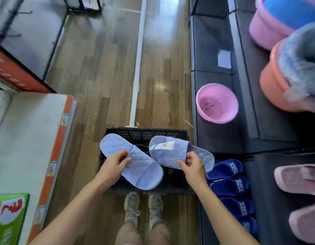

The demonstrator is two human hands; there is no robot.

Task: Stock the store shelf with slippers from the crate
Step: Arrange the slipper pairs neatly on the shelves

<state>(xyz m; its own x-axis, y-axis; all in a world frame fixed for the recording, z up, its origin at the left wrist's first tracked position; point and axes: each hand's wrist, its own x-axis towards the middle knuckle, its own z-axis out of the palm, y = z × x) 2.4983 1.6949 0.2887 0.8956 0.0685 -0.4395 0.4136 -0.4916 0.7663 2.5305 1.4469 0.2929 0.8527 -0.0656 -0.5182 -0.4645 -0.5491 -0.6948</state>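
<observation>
The left slipper (135,167) and right slipper (170,152) I hold cover most of the black crate (146,134), hiding its inside. The right slipper's tag (163,145) has print too small to read. Right of the crate, pink slippers (298,177) run off the edge; far beyond the crate, a grey fluffy thing (301,55) is blurred.

free: shelf (218,138) stretch between pink basin (216,103) and blue slippers (229,183) | blocking: basin beyond, slippers nearer

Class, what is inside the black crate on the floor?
Of the crate, only mesh wall and dark floor show; the slippers gripped by the left hand and right hand hide the rest.
</observation>
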